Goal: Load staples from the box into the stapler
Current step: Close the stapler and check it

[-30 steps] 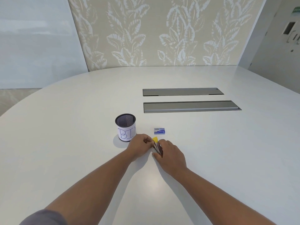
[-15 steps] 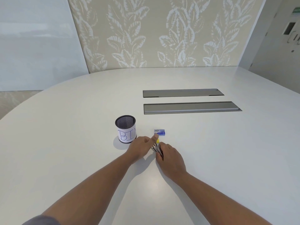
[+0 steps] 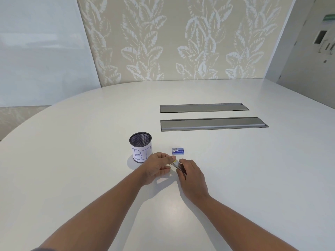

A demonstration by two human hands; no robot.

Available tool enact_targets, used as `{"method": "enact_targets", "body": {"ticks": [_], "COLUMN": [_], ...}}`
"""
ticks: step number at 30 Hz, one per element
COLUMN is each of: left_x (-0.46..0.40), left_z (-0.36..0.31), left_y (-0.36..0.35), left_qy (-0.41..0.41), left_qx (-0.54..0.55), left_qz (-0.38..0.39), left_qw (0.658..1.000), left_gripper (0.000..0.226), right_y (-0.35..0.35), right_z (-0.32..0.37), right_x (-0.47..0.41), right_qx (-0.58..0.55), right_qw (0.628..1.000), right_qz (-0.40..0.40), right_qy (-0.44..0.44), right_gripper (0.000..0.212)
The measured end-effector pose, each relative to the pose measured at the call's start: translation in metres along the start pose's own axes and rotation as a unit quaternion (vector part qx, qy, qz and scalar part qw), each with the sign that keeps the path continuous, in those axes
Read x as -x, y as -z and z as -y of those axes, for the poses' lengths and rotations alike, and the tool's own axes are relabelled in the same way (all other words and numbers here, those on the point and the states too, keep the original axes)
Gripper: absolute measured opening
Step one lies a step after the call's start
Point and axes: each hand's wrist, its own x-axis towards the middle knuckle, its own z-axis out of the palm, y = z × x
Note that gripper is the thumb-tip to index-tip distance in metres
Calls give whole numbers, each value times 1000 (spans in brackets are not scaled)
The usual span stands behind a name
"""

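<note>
From my feed, the stapler (image 3: 178,166) is off the counter (image 3: 235,178), held between both hands: my left hand (image 3: 157,169) pinches its yellow front end, and my right hand (image 3: 190,175) is clenched around the body. Whether its magazine is open I cannot tell. The staple box (image 3: 178,151) sits shut just beyond the hands, beside the mesh pen cup (image 3: 141,147). I judge the task barely begun: opening the stapler, fetching staples and loading all remain.

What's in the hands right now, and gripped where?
The stapler: right hand grips its rear body, left hand pinches the yellow front end.
</note>
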Motion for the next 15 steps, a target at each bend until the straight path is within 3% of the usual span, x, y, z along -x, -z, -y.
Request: {"method": "enact_targets", "body": {"ticks": [2, 7, 15], "left_x": [1, 5, 5], "left_z": [4, 10, 9], "left_y": [0, 2, 6], "left_qy": [-9, -26, -19], "left_qx": [58, 164, 179], "left_qz": [16, 47, 79], "left_qw": [998, 985, 981], "left_gripper": [24, 33, 35], "right_y": [-1, -3, -3], "right_z": [-2, -4, -7], "right_x": [0, -1, -5], "right_qx": [-29, -42, -17], "right_qw": [999, 998, 998], "right_qz": [4, 29, 44], "right_qy": [-13, -20, -31], "right_gripper": [27, 29, 33]}}
